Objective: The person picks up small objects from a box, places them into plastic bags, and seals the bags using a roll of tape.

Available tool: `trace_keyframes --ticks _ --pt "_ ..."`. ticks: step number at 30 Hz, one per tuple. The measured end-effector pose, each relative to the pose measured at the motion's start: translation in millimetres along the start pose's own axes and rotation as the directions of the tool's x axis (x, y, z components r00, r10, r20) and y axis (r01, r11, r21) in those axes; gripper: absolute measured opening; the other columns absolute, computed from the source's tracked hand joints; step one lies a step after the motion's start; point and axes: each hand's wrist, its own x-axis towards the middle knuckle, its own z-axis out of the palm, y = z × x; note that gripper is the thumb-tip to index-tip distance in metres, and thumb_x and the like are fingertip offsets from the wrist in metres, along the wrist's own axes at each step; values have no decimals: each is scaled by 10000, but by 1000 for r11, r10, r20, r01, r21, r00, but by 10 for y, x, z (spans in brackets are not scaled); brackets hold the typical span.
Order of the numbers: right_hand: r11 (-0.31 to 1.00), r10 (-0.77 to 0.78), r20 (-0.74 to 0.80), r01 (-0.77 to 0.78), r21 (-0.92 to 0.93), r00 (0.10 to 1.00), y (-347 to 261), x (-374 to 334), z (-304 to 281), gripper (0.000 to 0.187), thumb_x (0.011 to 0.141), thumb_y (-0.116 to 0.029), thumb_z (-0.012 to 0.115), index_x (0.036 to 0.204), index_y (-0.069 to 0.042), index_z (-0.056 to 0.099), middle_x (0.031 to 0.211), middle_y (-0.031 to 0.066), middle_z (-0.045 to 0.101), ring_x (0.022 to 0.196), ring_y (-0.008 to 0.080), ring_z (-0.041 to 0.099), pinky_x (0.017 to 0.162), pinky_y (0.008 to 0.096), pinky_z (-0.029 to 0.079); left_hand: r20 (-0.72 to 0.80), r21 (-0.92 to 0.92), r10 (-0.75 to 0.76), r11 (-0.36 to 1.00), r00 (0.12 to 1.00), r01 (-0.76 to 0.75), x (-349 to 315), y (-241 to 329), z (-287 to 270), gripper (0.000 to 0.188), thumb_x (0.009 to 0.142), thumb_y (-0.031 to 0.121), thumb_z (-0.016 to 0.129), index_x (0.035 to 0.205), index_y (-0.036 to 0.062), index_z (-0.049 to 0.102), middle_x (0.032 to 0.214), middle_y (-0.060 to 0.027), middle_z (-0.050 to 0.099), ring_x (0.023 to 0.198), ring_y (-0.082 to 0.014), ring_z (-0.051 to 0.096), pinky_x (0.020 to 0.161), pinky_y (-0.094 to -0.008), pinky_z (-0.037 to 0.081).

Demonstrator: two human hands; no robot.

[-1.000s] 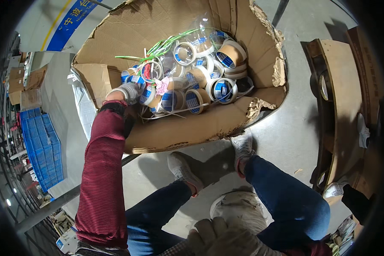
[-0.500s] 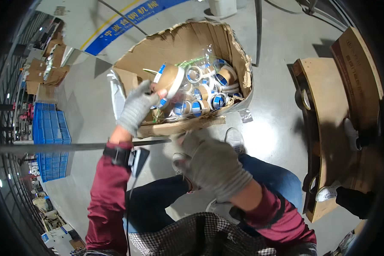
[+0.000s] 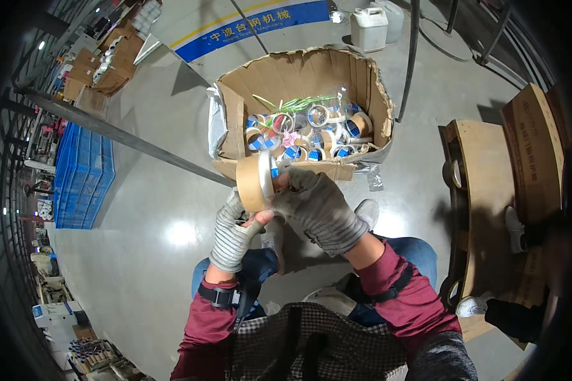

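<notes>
Between my two gloved hands, just nearer to me than the cardboard box (image 3: 286,73), is a tape roll with a wide brown cardboard core (image 3: 248,184) and a white band around its right end. My left hand (image 3: 232,232) supports it from below, thumb by the lower edge. From the right side, my right hand (image 3: 318,206) is closed at the white band, its fingertips partly hidden behind the glove. A bit of blue label shows at the core's opening. Inside the box lie several similar tape rolls (image 3: 314,153) with blue labels, along with clear film and green strips (image 3: 302,103).
A grey metal bar (image 3: 133,143) slants in from the left, ending near the box. Blue crates (image 3: 82,174) stand at left. White jugs (image 3: 368,28) are behind the box. On the right, a wooden board (image 3: 486,190) lies beside a person's shoes (image 3: 473,307).
My left hand has brought the tape roll out of the box toward me. My right hand has come up to its white edge. The view has shifted.
</notes>
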Motion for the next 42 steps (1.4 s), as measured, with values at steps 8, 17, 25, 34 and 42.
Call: trace_keyframes --ticks 8,17,25,34,42 --pt "757 191 -76 -98 646 979 2 216 -151 139 800 -159 608 883 -49 593 758 18 554 570 74 464 487 218 378 93 110 297 946 950 -306 466 53 166 588 659 -23 707 1191 90 485 1317 -143 397 1096 -248 511 909 -330 414" --pt "761 315 -143 -160 628 938 -8 360 -145 250 822 -203 590 1009 -38 596 698 15 574 587 74 503 481 208 394 -54 -185 171 966 984 -178 458 -65 90 242 813 40 620 1042 45 546 880 3 586 788 -76 545 683 -209 445" --pt "968 33 -124 -62 -245 992 62 236 -1 202 755 -143 599 925 -38 630 873 141 597 816 280 567 723 337 442 -44 -383 135 913 990 -142 410 83 182 172 861 199 585 958 60 613 810 25 594 728 -43 500 626 -196 387" --pt "890 -70 -101 17 -456 992 190 346 -86 115 794 -149 561 839 -61 620 811 103 574 718 244 583 629 329 459 44 -395 38 919 998 -17 507 -50 155 182 844 124 615 1014 58 601 846 26 601 753 -45 526 663 -203 422" --pt "960 260 -107 -269 -76 960 53 433 -45 98 806 -132 563 845 -58 614 772 38 567 596 137 565 547 261 450 2 -322 187 930 982 -177 552 -200 81 163 823 61 623 982 78 597 841 44 591 741 -33 507 622 -181 408"
